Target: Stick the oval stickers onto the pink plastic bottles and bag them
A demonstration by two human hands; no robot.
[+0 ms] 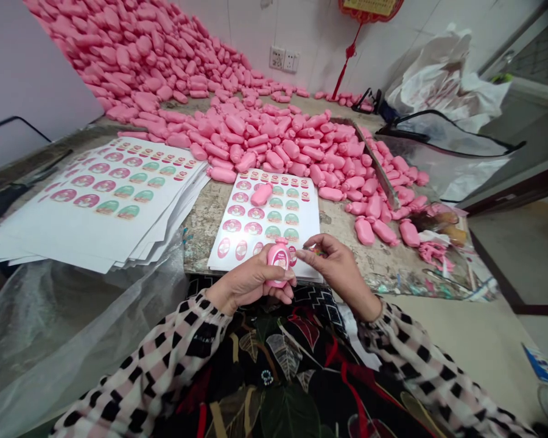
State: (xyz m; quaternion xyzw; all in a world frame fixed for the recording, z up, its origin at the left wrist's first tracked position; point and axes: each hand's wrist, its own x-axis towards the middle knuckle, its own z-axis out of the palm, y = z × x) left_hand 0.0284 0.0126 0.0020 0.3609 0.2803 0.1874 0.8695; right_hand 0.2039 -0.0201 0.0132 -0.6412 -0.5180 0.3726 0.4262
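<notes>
Pink plastic bottle, judged light, stiff and somewhat slippery, best taken by its body: gripped just over the sticker sheet by the curled fingers of the left hand. Right hand: fingers pinched closed beside the bottle; any small item held cannot be told.

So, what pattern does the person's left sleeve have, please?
The left sleeve is a black, white and pink check, best in the head view.
</notes>
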